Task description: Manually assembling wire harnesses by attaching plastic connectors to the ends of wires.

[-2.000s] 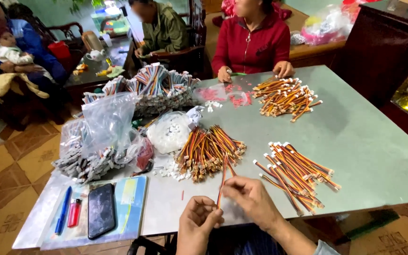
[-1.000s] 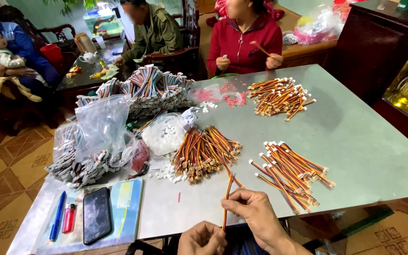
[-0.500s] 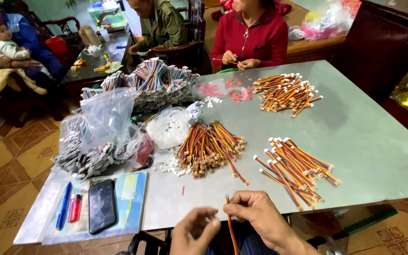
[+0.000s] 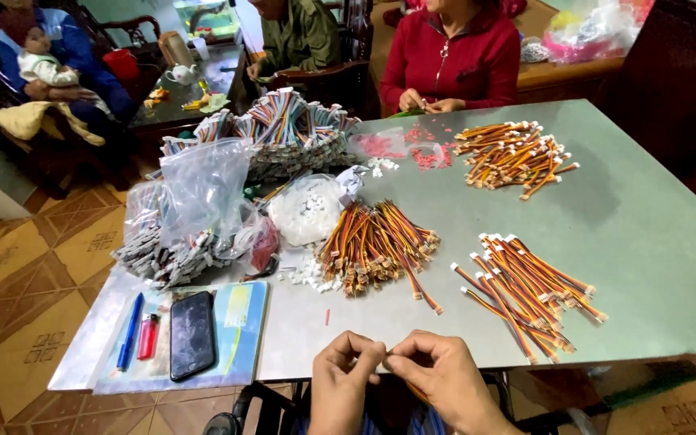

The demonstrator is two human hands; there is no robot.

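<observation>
Currently pinching a small part, too tiny to identify, between fingertips of left hand (image 4: 346, 372) and right hand (image 4: 437, 377) at near worktop (image 4: 654, 242) edge. Just beyond: orange wire bundles (image 4: 376, 246) and sorted wire pile (image 4: 529, 290).

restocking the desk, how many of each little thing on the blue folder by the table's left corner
blue pen: 1
red lighter: 1
black phone: 1
Total: 3, all lying flat on the blue folder.

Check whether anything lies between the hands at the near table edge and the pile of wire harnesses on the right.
Nothing visible does: bare grey table separates the left hand and right hand from the pile of wire harnesses.
</observation>
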